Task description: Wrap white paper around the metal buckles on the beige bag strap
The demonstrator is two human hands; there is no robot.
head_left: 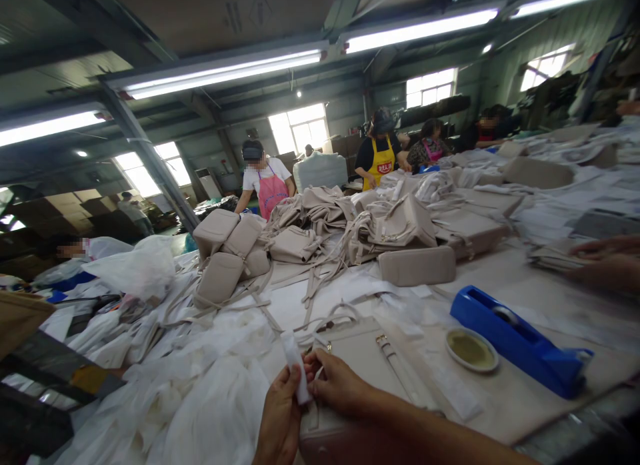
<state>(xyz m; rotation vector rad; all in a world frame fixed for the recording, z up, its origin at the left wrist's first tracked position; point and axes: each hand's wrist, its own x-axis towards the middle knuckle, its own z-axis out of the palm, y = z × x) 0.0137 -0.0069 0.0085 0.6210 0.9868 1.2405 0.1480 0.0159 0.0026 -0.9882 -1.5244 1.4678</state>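
Note:
Low in the middle, my left hand (281,412) is closed on a narrow white wrapping strip (296,368) that stands up between thumb and fingers. My right hand (337,384) is bent in from the right, its fingertips pinched at the strip's edge. Whether a strap runs inside the strip cannot be seen. Under and beyond my hands lies a beige handbag (357,342) with a looped handle and a buckled strap (395,362). My right wrist and forearm cross over the bag and hide part of it.
Right of the bag are a blue tape dispenser (520,342) and a small round dish (473,350). Crumpled white tissue (220,398) lies left. Beige bags (320,218) pile up ahead. Another person's hand (610,262) is at right; a person in a pink apron (270,185) stands beyond.

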